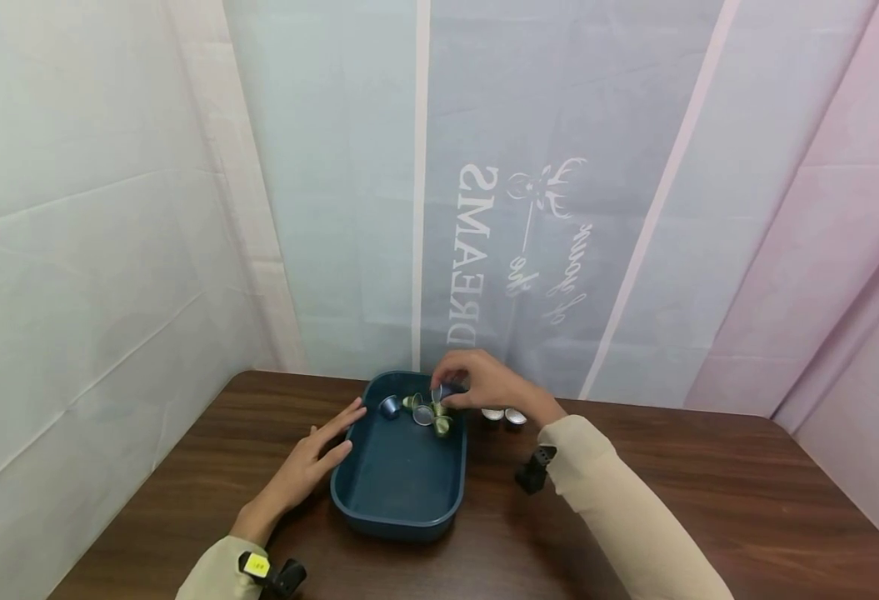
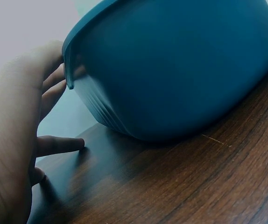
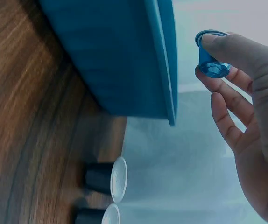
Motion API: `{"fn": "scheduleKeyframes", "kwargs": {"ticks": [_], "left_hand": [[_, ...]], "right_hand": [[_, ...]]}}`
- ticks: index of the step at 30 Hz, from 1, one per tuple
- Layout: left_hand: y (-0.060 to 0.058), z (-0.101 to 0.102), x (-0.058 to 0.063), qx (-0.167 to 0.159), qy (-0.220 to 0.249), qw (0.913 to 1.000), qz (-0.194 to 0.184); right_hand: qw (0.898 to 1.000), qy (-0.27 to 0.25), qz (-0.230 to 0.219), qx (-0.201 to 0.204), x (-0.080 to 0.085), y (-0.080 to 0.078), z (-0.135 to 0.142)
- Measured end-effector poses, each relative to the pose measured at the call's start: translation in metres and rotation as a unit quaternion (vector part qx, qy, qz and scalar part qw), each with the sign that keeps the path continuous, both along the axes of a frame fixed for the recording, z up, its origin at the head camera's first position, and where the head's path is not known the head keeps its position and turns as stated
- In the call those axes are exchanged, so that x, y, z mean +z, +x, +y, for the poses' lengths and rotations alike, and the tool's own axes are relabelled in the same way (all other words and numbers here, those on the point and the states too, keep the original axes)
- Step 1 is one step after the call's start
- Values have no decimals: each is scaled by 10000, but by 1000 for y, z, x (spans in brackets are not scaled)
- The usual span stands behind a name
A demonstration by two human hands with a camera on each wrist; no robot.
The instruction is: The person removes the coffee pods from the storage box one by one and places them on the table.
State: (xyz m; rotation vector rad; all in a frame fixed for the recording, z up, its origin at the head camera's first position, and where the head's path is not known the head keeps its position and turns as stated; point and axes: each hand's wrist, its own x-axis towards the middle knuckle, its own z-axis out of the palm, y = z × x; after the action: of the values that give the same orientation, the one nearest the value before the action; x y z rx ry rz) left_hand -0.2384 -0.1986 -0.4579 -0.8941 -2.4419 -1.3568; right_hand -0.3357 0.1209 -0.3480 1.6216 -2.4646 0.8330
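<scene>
My right hand is over the far right corner of a blue plastic basin, pinching a blue coffee capsule between thumb and fingertips. Inside the basin, toward its far end, lie several capsules: a blue capsule, a green capsule and one whose silver lid faces up among them. With fingers extended, my left hand touches the basin's left rim. In the left wrist view, some fingertips reach behind the rim while other fingers point down toward the table.
Two dark capsules with pale lids stand on the wooden table just right of the basin, partly behind my right wrist. A printed fabric curtain hangs along the table's far edge, and pale cloth walls flank both sides.
</scene>
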Motion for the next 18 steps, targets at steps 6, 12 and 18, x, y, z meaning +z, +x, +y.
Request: {"fn": "scheduleKeyframes", "kwargs": {"ticks": [6,12,18], "left_hand": [[1,0,-1,13,-8,10000,34],[2,0,-1,2,0,10000,62],[2,0,-1,-4,2,10000,90]], "right_hand": [[9986,-393,-72,-344,2,2,21],[9938,-883,-289,-609,8,17,38],[9904,-1015,-468,-819,17,33,55]]}}
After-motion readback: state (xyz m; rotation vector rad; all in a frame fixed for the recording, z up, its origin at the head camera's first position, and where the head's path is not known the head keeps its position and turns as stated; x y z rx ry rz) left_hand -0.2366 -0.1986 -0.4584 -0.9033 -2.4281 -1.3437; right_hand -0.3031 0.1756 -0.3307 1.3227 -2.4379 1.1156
